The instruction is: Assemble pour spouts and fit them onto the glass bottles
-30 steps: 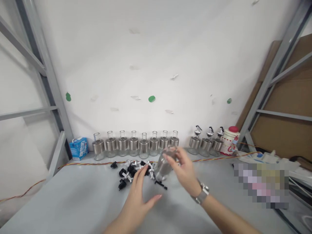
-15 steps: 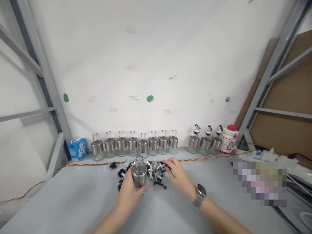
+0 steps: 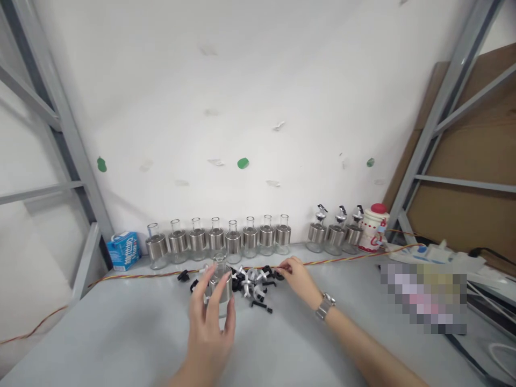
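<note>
My left hand [image 3: 212,317] is open, its fingers spread in front of a glass bottle with a steel sleeve [image 3: 226,290]. The bottle stands upright on the table and is partly hidden by the fingers. My right hand [image 3: 297,277] wears a watch and pinches a black plastic piece [image 3: 279,275] at the right edge of a pile. In that pile lie several black and silver-grey pourer parts [image 3: 252,277]. A thin black lever piece [image 3: 262,307] lies in front of it.
Several open bottles [image 3: 197,239] line the wall. To their right stand bottles with pourer tops [image 3: 317,234] and a white jar with a red lid [image 3: 373,228]. A blue carton [image 3: 123,251] is at left. A twisted wire [image 3: 161,276] crosses behind the pile; a power strip [image 3: 439,255] lies right.
My left hand has loosened from the bottle, and its fingers have spread. The bottle now stands slightly left in view. My right hand stays at the pile's right edge, fingers closer together.
</note>
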Tool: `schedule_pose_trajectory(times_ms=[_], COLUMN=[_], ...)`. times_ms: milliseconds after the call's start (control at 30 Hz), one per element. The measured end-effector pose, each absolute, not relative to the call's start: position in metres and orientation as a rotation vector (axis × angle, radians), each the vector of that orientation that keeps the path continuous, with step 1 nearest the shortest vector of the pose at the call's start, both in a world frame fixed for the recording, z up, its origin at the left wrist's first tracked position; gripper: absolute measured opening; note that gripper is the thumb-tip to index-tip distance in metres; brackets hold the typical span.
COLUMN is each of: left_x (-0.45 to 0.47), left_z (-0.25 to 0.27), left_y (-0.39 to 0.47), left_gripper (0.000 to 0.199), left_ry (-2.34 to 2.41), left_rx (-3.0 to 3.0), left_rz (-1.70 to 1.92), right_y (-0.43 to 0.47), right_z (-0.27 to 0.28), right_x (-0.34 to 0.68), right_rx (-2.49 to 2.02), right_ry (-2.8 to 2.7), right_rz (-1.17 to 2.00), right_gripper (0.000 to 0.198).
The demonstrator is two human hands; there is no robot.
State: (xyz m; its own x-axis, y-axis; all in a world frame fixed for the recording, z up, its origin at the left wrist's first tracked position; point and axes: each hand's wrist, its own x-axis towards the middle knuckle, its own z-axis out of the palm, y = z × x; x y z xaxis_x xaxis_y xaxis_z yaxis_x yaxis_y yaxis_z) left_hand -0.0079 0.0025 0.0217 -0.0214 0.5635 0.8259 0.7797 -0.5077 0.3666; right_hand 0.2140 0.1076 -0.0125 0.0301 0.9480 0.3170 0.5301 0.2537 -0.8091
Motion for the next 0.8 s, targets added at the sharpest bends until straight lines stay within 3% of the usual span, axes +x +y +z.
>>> schedule_pose_trajectory(times_ms=[133, 267, 367, 500, 600, 700, 800], left_x=[-0.004, -0.001, -0.002, -0.003, 0.001, 0.007, 0.012], left_z=[0.020, 0.004, -0.006, -0.008, 0.000, 0.010, 0.013], left_y=[-0.005, -0.001, 0.002, 0.003, 0.004, 0.006, 0.009], left_gripper=[0.054, 0.062, 0.058, 0.041, 0.033, 0.037, 0.041], left_ry=[-1.286, -1.494, -1.637, -1.808, -2.068, -2.450, -2.668], left_rx=[-2.338, -2.670, -2.769, -2.773, -2.743, -2.755, -2.801], left_rz=[-1.432, -1.364, -1.444, -1.555, -1.823, -2.184, -2.349], right_y=[0.088, 0.053, 0.033, 0.036, 0.052, 0.063, 0.064], right_z=[0.007, 0.021, 0.024, 0.022, 0.015, 0.003, -0.012], right_x=[0.201, 0.170, 0.150, 0.149, 0.162, 0.170, 0.168], right_rx=[-1.324, -1.003, -0.882, -0.912, -1.077, -1.233, -1.292], right_ry=[-1.557, -1.310, -1.249, -1.331, -1.410, -1.581, -1.786], right_rz=[0.817, 1.453, 1.605, 1.495, 1.168, 0.774, 0.652], right_gripper=[0.028, 0.026, 0.026, 0.029, 0.028, 0.028, 0.031])
